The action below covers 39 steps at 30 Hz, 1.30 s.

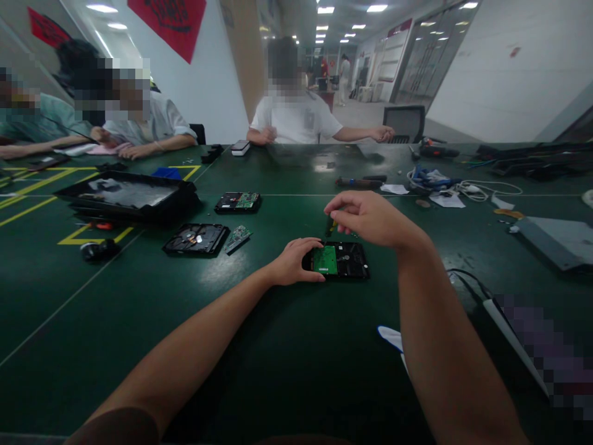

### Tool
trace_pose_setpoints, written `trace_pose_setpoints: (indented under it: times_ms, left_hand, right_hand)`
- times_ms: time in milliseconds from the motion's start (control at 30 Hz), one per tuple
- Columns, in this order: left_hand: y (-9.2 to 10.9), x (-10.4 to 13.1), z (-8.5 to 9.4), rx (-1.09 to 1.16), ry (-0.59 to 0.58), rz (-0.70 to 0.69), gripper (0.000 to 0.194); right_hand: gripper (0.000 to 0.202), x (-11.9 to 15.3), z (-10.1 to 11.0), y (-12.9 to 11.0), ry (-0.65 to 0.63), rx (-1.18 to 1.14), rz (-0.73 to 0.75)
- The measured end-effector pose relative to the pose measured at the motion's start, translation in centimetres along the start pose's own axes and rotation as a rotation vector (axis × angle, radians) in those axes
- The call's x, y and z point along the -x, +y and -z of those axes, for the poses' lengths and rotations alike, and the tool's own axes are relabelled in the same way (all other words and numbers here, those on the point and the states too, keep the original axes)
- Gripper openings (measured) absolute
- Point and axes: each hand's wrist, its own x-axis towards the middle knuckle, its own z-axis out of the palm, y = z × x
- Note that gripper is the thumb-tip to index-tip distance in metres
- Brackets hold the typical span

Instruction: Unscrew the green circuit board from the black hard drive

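A black hard drive (353,259) with a green circuit board (325,260) lies flat on the dark green table (278,334). Its left end is gripped by my left hand (295,262), thumb along the near edge and fingers on the far edge. Above the drive, my right hand (361,216) is closed round a screwdriver (330,224) with a dark and yellow handle. The tool points down toward the board; whether its tip touches a screw I cannot tell. Tiny screws (354,235) lie just behind the drive.
Left of the drive are an opened hard drive (196,239), a loose circuit board (238,238) and another drive (238,201). A black tray (130,194) stands farther left. To the right are cables (482,188) and a grey metal case (553,241). Several people sit across the table.
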Motion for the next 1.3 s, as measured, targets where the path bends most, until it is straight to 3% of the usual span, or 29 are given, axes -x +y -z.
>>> trace_pose_setpoints:
  times_ms: [233, 433, 800, 1100, 1300]
  left_hand:
    - [0.2, 0.0, 0.0, -0.013, 0.004, 0.014, 0.085]
    - [0.4, 0.0, 0.1, 0.004, 0.004, 0.009, 0.081]
    - [-0.2, -0.1, -0.1, -0.012, 0.004, -0.002, 0.085]
    - [0.2, 0.1, 0.1, -0.022, 0.005, -0.002, 0.082]
    - [0.0, 0.0, -0.1, -0.023, 0.005, -0.016, 0.082]
  right_hand:
    - [0.021, -0.7, -1.0, -0.7, -0.048, 0.049, 0.101]
    - [0.015, -0.7, -0.8, -0.6, 0.008, 0.144, 0.011]
    - [0.024, -0.4, -0.4, -0.8, -0.138, -0.062, 0.003]
    - [0.02, -0.1, 0.3, -0.7, -0.061, 0.117, 0.051]
    - [0.016, -0.1, 0.2, -0.7, -0.098, 0.081, 0.009]
